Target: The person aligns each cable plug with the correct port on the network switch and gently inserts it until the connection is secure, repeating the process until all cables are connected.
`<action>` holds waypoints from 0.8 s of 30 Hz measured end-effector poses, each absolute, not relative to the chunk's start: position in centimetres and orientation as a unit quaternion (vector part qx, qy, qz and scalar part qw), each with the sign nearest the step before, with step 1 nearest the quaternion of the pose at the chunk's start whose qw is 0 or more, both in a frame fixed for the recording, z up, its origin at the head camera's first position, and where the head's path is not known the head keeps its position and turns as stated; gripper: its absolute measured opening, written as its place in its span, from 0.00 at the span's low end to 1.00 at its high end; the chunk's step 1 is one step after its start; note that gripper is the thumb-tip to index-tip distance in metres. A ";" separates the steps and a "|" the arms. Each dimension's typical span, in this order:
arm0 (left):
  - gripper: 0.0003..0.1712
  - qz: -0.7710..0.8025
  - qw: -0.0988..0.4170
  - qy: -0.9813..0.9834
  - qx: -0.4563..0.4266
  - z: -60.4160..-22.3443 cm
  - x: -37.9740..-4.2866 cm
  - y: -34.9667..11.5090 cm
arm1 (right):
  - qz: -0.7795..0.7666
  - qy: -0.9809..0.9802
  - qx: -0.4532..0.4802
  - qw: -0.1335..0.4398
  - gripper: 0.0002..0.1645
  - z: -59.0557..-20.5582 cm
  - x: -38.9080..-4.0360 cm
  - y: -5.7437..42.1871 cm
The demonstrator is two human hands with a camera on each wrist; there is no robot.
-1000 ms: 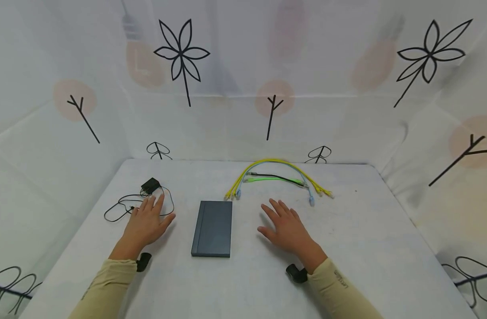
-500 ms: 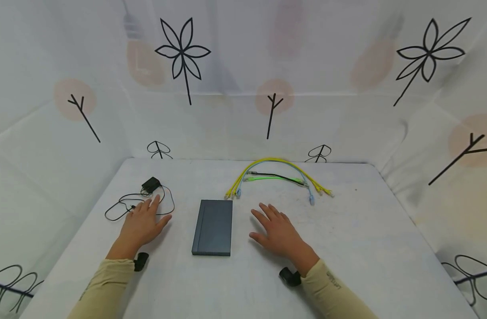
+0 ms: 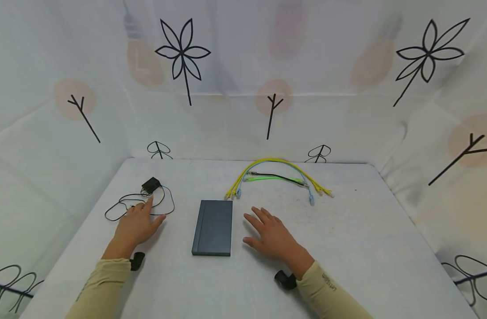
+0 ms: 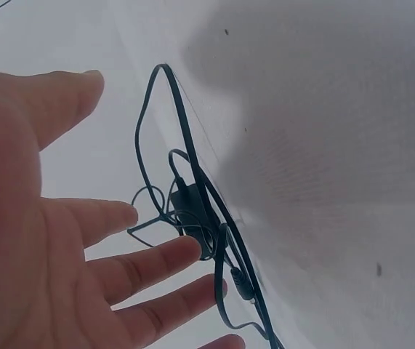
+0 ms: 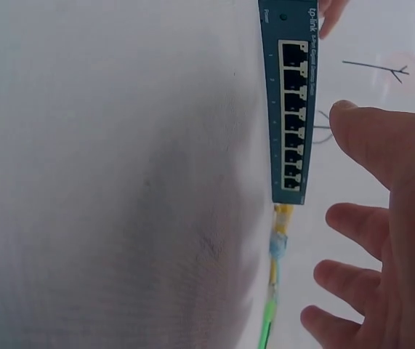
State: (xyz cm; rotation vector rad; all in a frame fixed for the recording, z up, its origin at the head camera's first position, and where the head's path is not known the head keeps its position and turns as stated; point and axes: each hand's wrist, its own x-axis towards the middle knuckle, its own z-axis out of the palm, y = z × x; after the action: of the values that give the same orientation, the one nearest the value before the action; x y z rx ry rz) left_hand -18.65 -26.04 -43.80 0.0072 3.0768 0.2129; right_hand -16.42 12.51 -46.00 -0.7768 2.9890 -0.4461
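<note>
The right hand [image 3: 269, 237], fingers spread, had drifted left toward the slim, dark rectangular switch [image 3: 212, 228], leaving wide bench [image 3: 387, 248] rightward. Relaxed, the left hand [image 3: 133, 225] was at a thin cord [image 4: 184, 127], contact unclear. Beyond were a boxy adapter [image 3: 151, 185] and, near the far edge, bendy coloured cables [image 3: 267, 178].

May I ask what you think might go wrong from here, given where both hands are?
The left hand overlaps the looped black cord in the head view; a finger might snag it and drag the adapter. The right hand is beside the network switch, so a brush could nudge it. The yellow cables and light-blue cable lie close together, so lifting one may pull another.
</note>
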 end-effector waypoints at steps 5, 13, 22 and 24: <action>0.47 0.064 0.044 0.997 -0.005 -43.5 -18.7 -26.4 | -0.145 0.955 -0.257 0.017 0.41 -46.1 -16.3 12.1; 0.46 0.074 0.064 0.995 -0.030 -43.2 -18.7 -27.2 | -0.146 0.952 -0.268 0.030 0.41 -46.3 -16.1 11.6; 0.41 0.081 0.079 0.991 -0.073 -43.4 -19.1 -28.4 | -0.143 0.949 -0.278 0.034 0.41 -46.4 -16.1 11.2; 0.39 0.085 0.078 0.990 -0.080 -43.4 -19.2 -28.5 | -0.143 0.949 -0.279 0.035 0.41 -46.4 -16.1 11.1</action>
State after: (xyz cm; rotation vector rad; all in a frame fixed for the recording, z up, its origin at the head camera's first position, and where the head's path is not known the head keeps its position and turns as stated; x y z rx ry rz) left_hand -19.23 -28.51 -43.44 -0.2409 2.9640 0.2537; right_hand -16.11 11.06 -46.36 -0.8569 2.9169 -0.4382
